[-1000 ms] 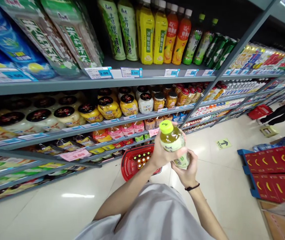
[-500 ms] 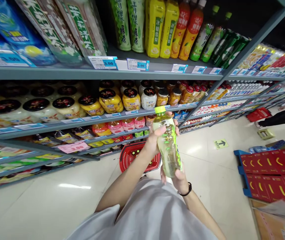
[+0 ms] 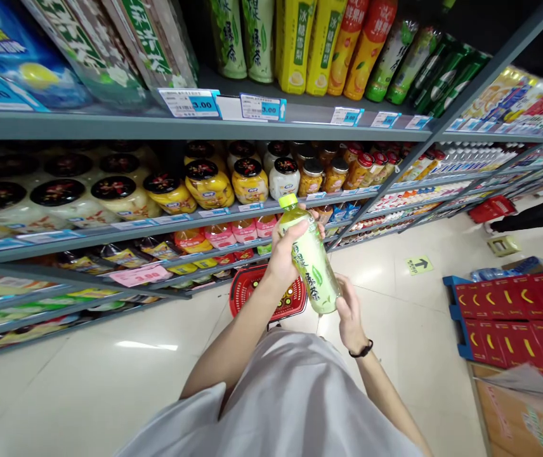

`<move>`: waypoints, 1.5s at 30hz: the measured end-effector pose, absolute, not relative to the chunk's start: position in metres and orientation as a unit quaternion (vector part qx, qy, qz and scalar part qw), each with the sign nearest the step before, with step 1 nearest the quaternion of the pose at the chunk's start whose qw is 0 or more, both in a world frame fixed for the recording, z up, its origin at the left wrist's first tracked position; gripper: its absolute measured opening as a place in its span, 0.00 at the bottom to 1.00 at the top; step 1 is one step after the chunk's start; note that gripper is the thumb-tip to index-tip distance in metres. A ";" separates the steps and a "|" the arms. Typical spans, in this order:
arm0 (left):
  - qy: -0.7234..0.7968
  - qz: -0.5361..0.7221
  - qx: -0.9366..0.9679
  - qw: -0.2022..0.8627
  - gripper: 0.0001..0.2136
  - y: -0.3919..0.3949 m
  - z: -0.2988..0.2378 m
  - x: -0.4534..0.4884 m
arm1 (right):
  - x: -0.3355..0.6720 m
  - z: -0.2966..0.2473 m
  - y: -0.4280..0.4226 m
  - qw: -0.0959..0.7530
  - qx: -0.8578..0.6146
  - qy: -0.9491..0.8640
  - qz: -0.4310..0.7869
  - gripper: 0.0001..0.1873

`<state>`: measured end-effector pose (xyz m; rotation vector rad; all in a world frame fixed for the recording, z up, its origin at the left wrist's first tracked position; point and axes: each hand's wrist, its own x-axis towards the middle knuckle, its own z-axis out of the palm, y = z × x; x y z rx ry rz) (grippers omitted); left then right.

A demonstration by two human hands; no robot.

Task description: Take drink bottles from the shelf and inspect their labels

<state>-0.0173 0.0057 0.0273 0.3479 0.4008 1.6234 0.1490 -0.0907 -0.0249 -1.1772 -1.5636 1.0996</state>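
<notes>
green bottle aslant: left hand, fingers closed around its upper half; right hand at its base, grip unclear

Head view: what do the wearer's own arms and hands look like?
The left hand and right hand are ungloved. A thin black band circles the right wrist. A loose pale-grey cloth sleeve ends near the left elbow.

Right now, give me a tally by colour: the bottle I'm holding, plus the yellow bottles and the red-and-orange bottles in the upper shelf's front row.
Pale green plastic bottle with lime cap, held: 1
Tall yellow bottles with green label panels: 2
Tall red-and-orange bottles: 2
Total: 5
</notes>
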 end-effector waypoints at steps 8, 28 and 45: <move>0.280 0.715 0.052 0.638 0.18 0.010 0.022 -0.011 | 0.168 -0.014 -0.091 0.375 -0.465 -0.801 0.024 0.44; 0.150 0.698 0.192 0.673 0.19 -0.002 0.032 0.004 | 0.165 -0.027 -0.097 0.476 -0.434 -0.426 0.635 0.34; 0.154 0.688 0.490 0.513 0.17 -0.016 0.036 0.016 | 0.187 -0.049 -0.089 0.488 -0.446 -0.440 0.608 0.29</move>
